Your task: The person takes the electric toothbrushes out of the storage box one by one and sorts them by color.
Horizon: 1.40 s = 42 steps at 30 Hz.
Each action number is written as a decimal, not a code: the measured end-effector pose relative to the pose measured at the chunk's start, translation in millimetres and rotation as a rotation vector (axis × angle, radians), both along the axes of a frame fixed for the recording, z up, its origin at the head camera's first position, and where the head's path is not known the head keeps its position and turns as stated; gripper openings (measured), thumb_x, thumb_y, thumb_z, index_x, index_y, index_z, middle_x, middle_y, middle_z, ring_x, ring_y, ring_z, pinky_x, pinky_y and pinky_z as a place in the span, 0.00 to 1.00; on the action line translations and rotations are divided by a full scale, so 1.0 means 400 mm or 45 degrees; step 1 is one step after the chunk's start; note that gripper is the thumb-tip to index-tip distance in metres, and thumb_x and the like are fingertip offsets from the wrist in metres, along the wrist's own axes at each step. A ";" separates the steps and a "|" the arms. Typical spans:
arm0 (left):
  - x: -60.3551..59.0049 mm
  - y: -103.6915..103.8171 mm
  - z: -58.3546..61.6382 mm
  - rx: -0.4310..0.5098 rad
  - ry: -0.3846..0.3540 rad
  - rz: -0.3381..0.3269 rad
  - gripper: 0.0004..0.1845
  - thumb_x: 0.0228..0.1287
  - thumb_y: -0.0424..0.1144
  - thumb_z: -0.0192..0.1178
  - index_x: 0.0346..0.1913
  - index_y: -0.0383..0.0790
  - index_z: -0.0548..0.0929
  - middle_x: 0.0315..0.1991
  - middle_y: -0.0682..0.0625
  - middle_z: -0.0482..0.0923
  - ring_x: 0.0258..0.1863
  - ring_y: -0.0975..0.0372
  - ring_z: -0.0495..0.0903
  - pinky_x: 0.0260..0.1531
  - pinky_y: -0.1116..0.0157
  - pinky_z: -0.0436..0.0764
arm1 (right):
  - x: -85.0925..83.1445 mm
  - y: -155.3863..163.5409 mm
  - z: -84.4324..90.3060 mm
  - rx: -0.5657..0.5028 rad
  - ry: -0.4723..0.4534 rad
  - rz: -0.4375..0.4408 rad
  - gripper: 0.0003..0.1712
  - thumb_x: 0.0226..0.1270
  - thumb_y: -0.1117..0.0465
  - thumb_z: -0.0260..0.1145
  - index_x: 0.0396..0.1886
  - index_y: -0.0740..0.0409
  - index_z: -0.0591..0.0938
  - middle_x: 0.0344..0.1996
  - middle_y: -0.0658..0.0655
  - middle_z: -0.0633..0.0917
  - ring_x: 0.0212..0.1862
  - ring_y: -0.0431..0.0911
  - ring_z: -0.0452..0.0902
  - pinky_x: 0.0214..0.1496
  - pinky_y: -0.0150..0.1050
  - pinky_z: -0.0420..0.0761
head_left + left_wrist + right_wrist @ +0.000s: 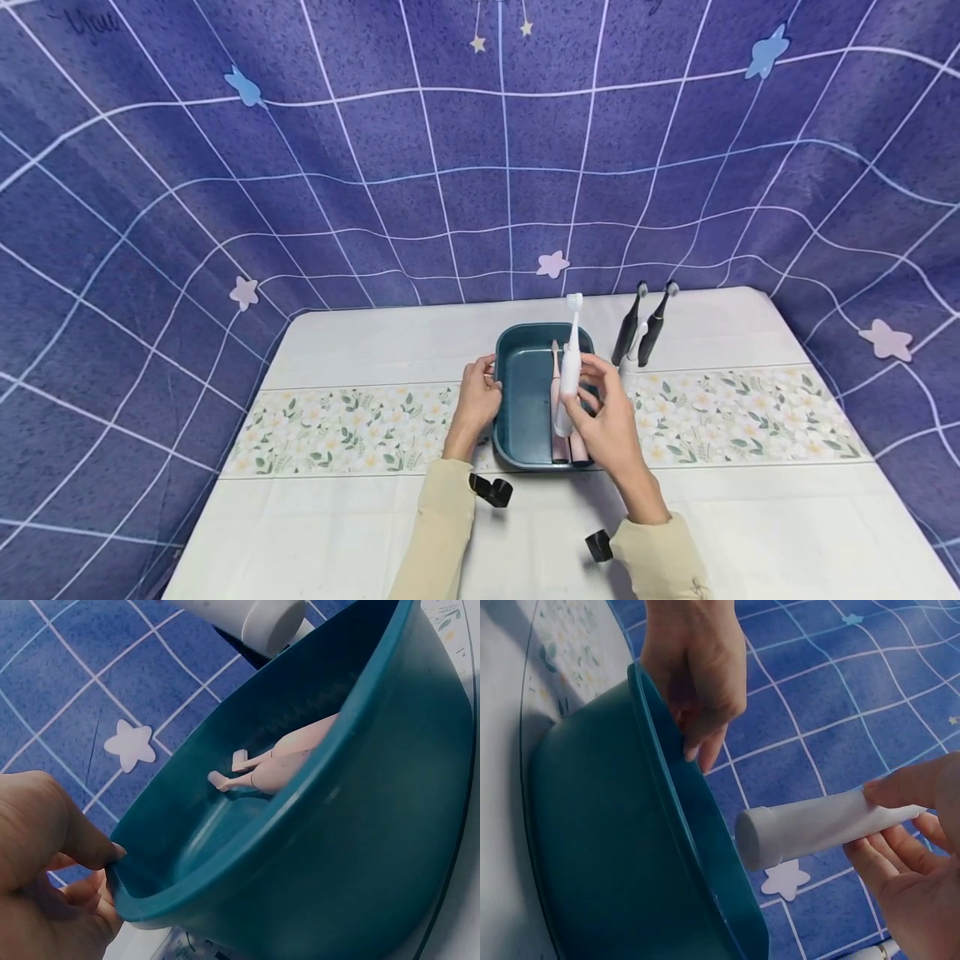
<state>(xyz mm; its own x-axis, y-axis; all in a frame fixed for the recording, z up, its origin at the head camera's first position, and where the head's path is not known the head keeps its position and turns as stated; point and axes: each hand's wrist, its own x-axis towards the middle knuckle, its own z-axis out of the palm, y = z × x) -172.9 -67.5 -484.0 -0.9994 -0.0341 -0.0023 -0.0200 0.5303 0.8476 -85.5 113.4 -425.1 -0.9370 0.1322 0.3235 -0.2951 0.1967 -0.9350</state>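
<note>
- Right hand [611, 417] pinching white electric toothbrush [572, 367] mid-handle, thumb and fingertips clamped round the barrel; brush head up, base end down and hanging over the teal tub [525, 450].
- Left hand [474, 398] gripping tub's left rim, thumb over the lip and fingers curled outside the wall; clearest in left wrist view [52, 862].
- Inside tub: pink toothbrushes [558, 417] lying lengthwise along the wall nearest the right hand; pale heads visible at far end [270, 769].
- Judged step: laying the white one down beside the pink. Best done by tilting the base toward the near wall, lowering flat, then easing the pinch only once the handle rests on the floor of the tub.
- Left-hand hold worth keeping firm; tub looks light, likely to skid on the cloth if nudged.
- Open room: tub floor bare on the side toward the left hand, ample for one more handle. Space directly under the pinch is taken by the pink ones, so a small shift leftward seems wise.
- Edges: tub's right rim sits just below the right palm; knuckles could catch it on the way down.
- Black toothbrushes [643, 325] standing upright beyond the right hand, apart from it; easy to topple with a wide swing outward.
- Table's [337, 517] near edge well behind both wrists; no concern there.
</note>
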 end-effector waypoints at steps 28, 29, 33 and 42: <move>-0.002 -0.001 -0.005 -0.002 -0.012 -0.002 0.24 0.62 0.25 0.50 0.63 0.35 0.72 0.45 0.43 0.68 0.37 0.59 0.71 0.43 0.60 0.72 | 0.008 0.148 -0.079 -0.039 0.358 -0.300 0.35 0.51 0.84 0.64 0.61 0.76 0.66 0.52 0.45 0.73 0.55 0.35 0.73 0.54 0.25 0.75; -0.002 -0.002 -0.005 -0.004 -0.011 -0.003 0.24 0.62 0.25 0.50 0.63 0.35 0.72 0.45 0.43 0.68 0.37 0.59 0.70 0.43 0.60 0.71 | 0.007 0.150 -0.079 -0.037 0.360 -0.312 0.35 0.51 0.85 0.64 0.61 0.76 0.66 0.52 0.44 0.73 0.55 0.35 0.73 0.54 0.24 0.75; -0.002 -0.002 -0.005 -0.003 0.002 -0.009 0.24 0.62 0.24 0.49 0.63 0.34 0.72 0.45 0.43 0.68 0.36 0.59 0.70 0.43 0.60 0.71 | 0.009 0.155 -0.069 -0.043 0.369 -0.356 0.34 0.49 0.86 0.63 0.59 0.80 0.65 0.51 0.44 0.73 0.53 0.34 0.73 0.53 0.24 0.75; -0.002 0.002 -0.006 -0.020 0.006 -0.010 0.24 0.63 0.24 0.49 0.63 0.33 0.71 0.46 0.41 0.69 0.36 0.58 0.70 0.45 0.58 0.72 | -0.014 0.188 -0.117 -0.001 0.245 -0.512 0.33 0.53 0.80 0.65 0.61 0.72 0.67 0.51 0.50 0.74 0.53 0.32 0.72 0.54 0.25 0.75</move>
